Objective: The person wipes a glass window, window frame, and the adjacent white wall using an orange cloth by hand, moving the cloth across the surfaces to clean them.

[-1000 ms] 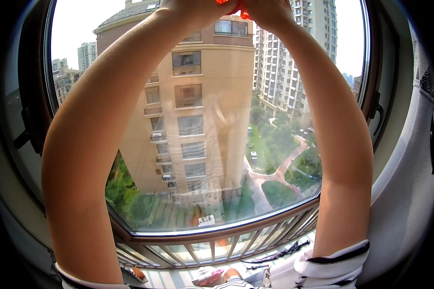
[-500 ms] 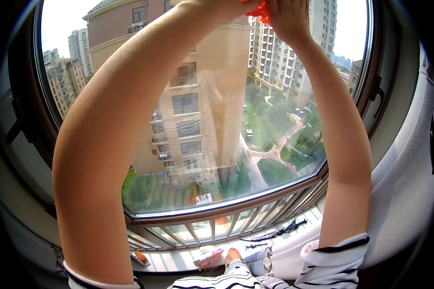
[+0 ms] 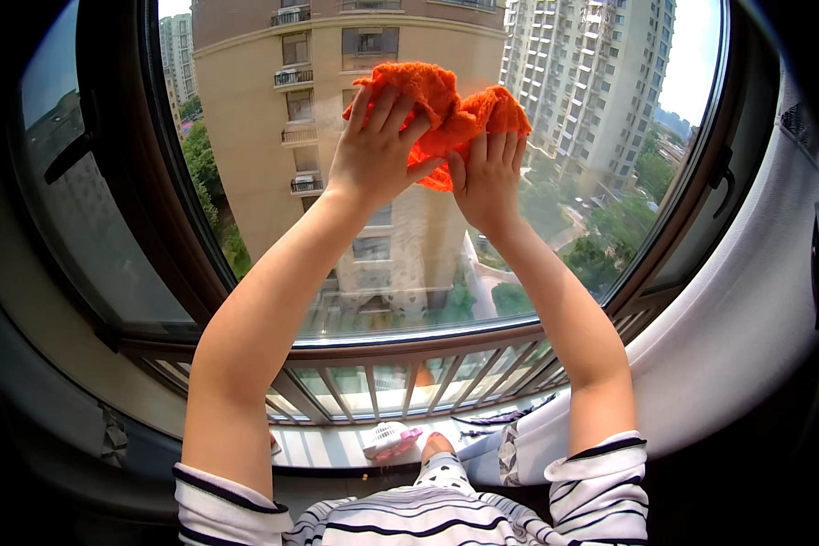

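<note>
A crumpled orange cloth is spread against the large window pane. Both my arms reach up and forward to it. My left hand lies over the cloth's left part, its fingers stretched and slightly apart as they press the fabric to the glass. On the lower right part of the cloth, my right hand has its fingers close together and its thumb raised toward the left hand. Both hands keep the cloth up on the pane. Folds of the fabric rise above the fingertips.
Brown window frames with handles flank the pane. Below it, a railing borders a pale sill holding a white-and-pink device and a dark strap. My bare foot is beside the device. A light curtain hangs at right.
Both hands and the cloth have come down from the top edge of the view to its upper middle. My view has shifted, and the whole cloth now shows.
</note>
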Available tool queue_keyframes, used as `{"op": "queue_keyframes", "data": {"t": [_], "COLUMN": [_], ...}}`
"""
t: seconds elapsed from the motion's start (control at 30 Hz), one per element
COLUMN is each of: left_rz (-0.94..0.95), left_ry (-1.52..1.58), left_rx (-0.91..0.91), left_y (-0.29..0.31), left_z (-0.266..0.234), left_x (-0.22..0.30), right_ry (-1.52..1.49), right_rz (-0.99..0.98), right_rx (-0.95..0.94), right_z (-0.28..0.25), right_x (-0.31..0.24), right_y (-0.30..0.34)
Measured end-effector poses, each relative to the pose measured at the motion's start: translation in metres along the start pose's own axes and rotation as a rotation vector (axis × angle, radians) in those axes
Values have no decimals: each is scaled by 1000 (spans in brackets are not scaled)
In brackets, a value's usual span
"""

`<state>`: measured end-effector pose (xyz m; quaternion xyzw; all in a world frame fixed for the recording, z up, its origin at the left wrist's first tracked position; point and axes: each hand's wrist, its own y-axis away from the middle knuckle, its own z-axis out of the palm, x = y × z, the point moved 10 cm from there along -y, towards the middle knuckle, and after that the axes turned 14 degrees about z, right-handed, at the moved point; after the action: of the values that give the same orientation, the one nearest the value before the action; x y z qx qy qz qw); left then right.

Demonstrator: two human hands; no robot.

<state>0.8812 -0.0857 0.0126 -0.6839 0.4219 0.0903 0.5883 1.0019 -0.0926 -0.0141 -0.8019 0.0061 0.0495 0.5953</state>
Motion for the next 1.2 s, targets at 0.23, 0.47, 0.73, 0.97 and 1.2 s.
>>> {"op": "queue_keyframes", "data": {"t": [0.23,0.47,0.73,0.97,1.2], "left_rz": [23,90,120,34,-172], "left_ry": [-48,-125,-422,-735,-564], "left_rx": [-217,-40,41,44,4], "left_y": [70,57,46,60,109], "left_z": [4,-39,-90,-116,-96], "left_x": [-16,-72,-164,-236,-224], "right_ry": [-74,-117,-226,-408,-319], "right_rz": [-138,-192,-263,-266,-331], "right_rx": [-95,-3,259,318,284], "right_z": [11,2,-19,-22,5], "right_x": [-66,-112,-189,-254,-274], "right_y": [27,-23,-102,-152,-114]}}
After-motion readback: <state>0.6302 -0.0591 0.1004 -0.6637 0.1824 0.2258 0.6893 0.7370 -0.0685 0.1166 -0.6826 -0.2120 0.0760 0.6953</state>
